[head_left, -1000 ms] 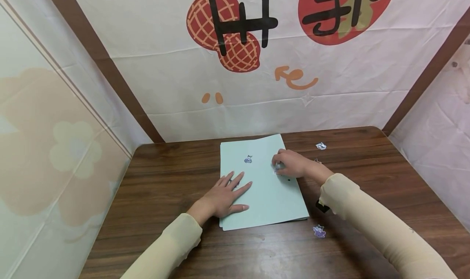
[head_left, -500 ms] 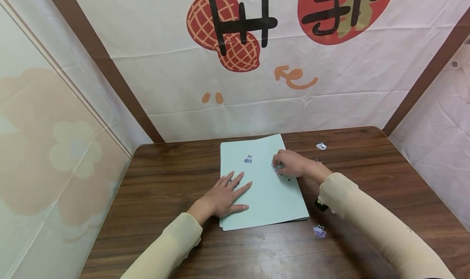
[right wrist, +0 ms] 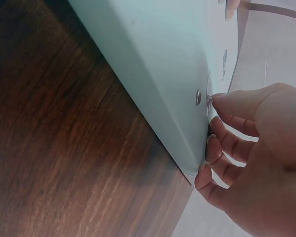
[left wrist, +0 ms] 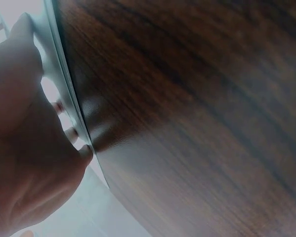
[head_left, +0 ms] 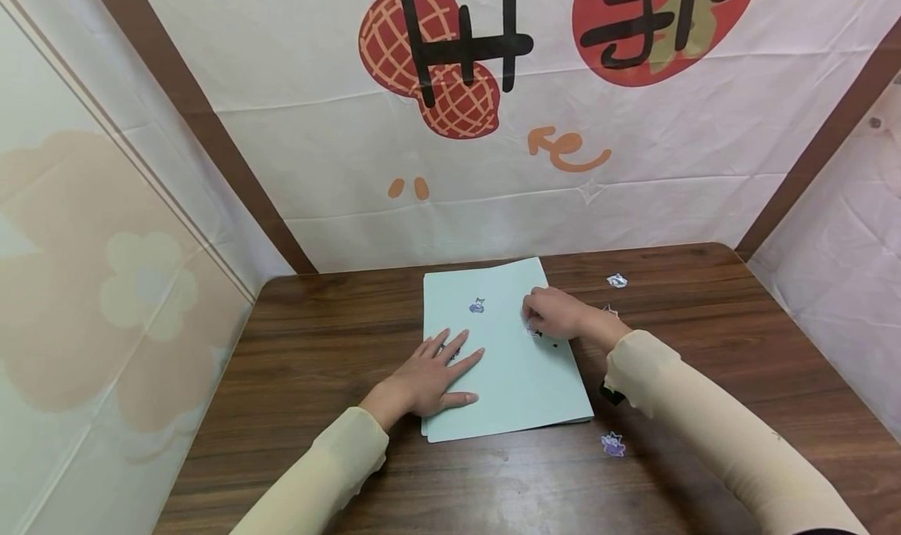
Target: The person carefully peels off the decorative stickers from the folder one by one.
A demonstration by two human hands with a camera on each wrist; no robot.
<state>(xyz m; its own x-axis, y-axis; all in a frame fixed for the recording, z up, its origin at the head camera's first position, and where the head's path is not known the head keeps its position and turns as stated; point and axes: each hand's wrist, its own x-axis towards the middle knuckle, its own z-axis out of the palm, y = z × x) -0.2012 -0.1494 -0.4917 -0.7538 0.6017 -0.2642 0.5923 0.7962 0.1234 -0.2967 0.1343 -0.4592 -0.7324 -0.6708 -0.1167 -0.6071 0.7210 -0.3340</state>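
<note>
A pale green folder (head_left: 521,386) with slightly offset layers lies on the wooden table. Spread flat on its left side is my left hand (head_left: 425,378), covering part of a purple sticker (head_left: 454,355) between its fingers. My right hand (head_left: 556,314) bends over the folder's right edge, thumb and curled fingers at a small sticker (head_left: 533,329). In the right wrist view, the thumb touches that sticker's edge beside a round metal snap (right wrist: 198,97); the other fingertips rest on the cover. Another purple sticker (head_left: 477,306) sits on the folder's upper part.
Loose stickers lie right of the folder: one at the back (head_left: 616,281), one partly hidden by the right wrist (head_left: 611,310), and a purple one in front (head_left: 613,444). A dark object (head_left: 611,394) shows beneath the right sleeve. A printed cloth (head_left: 338,152) hangs behind the table.
The right thumb has drawn closer to the fingers over the sticker, and the right forearm has shifted slightly. The left hand and folder stay in place.
</note>
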